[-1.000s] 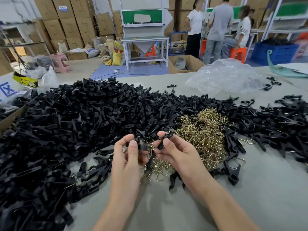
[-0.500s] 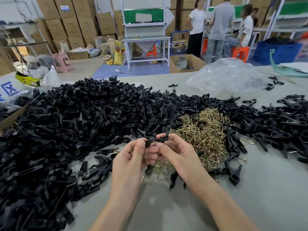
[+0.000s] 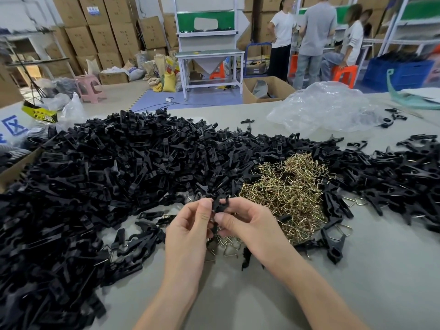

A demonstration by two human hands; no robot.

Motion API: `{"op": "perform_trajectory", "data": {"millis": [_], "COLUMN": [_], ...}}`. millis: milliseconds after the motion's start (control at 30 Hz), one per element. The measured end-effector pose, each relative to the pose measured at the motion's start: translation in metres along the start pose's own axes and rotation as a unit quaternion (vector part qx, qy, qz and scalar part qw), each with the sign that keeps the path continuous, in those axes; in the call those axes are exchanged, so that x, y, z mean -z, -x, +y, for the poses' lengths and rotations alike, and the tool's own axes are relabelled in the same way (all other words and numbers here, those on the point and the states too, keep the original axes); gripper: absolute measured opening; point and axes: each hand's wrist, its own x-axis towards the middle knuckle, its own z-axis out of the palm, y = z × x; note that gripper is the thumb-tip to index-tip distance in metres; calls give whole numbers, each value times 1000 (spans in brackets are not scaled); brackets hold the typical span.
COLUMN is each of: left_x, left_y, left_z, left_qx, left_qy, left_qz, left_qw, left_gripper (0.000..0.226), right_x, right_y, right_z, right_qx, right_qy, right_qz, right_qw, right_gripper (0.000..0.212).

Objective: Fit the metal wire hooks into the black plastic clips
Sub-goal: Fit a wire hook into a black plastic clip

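A wide strip of grey table (image 3: pixel 357 294) runs along the near side and out to the right of the forearms. Above it the left hand (image 3: pixel 190 231) and right hand (image 3: pixel 248 225) meet, both pinching one black clip (image 3: pixel 220 205) in their fingertips. Just right sits the brass heap of wire hooks (image 3: pixel 288 194), hemmed by the clip pile (image 3: pixel 95 186) spreading left. A clear plastic bag (image 3: pixel 328 108) lies by the far edge, with floor (image 3: pixel 214 101) beyond.

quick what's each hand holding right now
Left hand: closed, pinching a black plastic clip.
Right hand: closed, pinching the same clip from its other side.
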Motion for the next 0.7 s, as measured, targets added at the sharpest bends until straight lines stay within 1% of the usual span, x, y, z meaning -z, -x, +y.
{"op": "perform_trajectory", "data": {"millis": [200,267,433,700], "left_x": [0,1,0,0], "left_y": [-1,-1,1,1], "left_z": [2,2,3,2], "left_qx": [-7,-12,-29,-37], "left_qy": [7,6,-22,-32], "left_qz": [13,15,10,19], "left_qw": [1000,1000,999,999], "left_gripper": [32,32,25,28], "right_x": [0,0,1,2], "right_y": [-1,-1,-2,-1], "right_z": [-1,-1,1,-1], "right_qx": [0,-1,-6,-6], "right_qy": [-11,-10,-16,2], "right_qz": [0,-4,6,0], "right_qw": [1000,1000,1000,1000], "right_gripper": [24,22,20,21]}}
